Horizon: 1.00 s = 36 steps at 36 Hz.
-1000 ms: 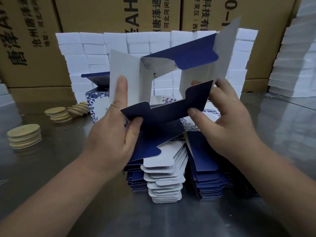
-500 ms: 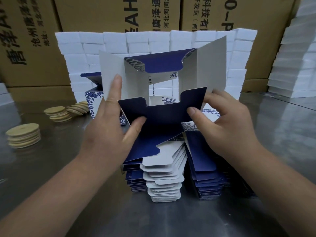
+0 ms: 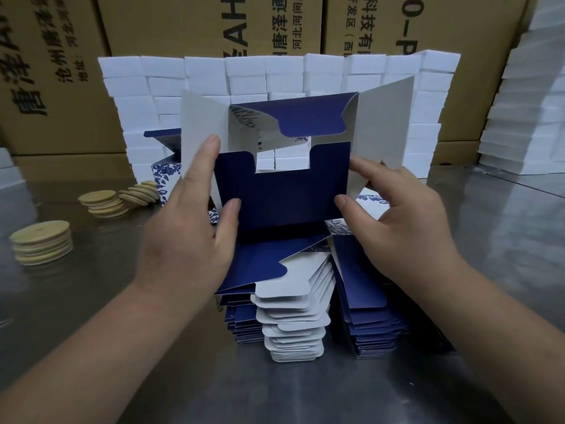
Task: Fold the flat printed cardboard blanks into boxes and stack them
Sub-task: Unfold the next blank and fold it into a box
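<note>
A half-formed box blank, navy outside and white inside, is held up between both hands above the pile of flat blanks. My left hand grips its left side, with the thumb on the navy flap and the fingers up along the white side flap. My right hand pinches the right side, thumb on the navy flap's edge, fingers behind the white flap. The lower navy flap stands nearly upright and the upper navy flap hangs down toward it. A folded blue-and-white printed box stands behind, mostly hidden.
A wall of white blocks stands across the back of the steel table, and more white stacks stand at the right. Stacks of tan round discs lie at the left. Large brown cartons fill the background.
The box has squared up and turned to face me. The lower navy flap has been pushed up from slanted to nearly upright, and the upper flap has come down toward it.
</note>
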Each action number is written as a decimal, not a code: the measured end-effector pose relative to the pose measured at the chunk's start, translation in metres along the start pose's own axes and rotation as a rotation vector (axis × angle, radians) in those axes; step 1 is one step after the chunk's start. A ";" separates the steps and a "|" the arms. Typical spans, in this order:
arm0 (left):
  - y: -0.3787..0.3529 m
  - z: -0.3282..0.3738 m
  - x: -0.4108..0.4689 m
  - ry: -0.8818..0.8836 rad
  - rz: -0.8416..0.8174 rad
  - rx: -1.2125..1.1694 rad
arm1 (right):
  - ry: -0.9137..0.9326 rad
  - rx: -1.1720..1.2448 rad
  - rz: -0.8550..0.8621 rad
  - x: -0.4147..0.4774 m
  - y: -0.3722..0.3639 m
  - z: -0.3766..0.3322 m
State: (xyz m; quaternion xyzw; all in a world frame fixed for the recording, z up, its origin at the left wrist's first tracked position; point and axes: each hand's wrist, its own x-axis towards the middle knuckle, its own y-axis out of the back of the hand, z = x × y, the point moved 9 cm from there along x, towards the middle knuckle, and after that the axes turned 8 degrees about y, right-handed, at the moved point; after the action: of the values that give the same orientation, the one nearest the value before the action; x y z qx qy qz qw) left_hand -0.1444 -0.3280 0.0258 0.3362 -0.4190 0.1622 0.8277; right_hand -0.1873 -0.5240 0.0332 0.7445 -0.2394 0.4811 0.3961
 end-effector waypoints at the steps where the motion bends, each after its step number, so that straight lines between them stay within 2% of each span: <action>1: 0.001 0.000 0.000 -0.003 0.008 -0.028 | -0.003 -0.002 -0.006 0.000 -0.001 0.000; 5: 0.003 0.000 0.002 -0.029 0.032 -0.071 | -0.029 -0.031 -0.020 -0.001 -0.003 0.001; 15: 0.004 0.004 0.003 -0.089 0.050 0.048 | -0.063 -0.058 -0.074 -0.001 -0.008 0.007; 20: -0.008 0.004 0.005 -0.119 -0.032 0.026 | -0.044 -0.048 -0.052 0.000 -0.006 0.003; 25: -0.011 0.003 0.003 -0.071 -0.080 -0.054 | -0.021 -0.065 -0.008 -0.001 -0.004 0.001; 36: -0.026 0.004 0.004 -0.080 -0.240 -0.038 | -0.136 -0.037 -0.041 -0.004 -0.007 0.015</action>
State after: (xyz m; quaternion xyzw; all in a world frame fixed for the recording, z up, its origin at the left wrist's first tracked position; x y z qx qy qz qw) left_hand -0.1302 -0.3496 0.0195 0.3743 -0.4115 0.0405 0.8300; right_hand -0.1757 -0.5322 0.0237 0.7728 -0.2594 0.4164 0.4026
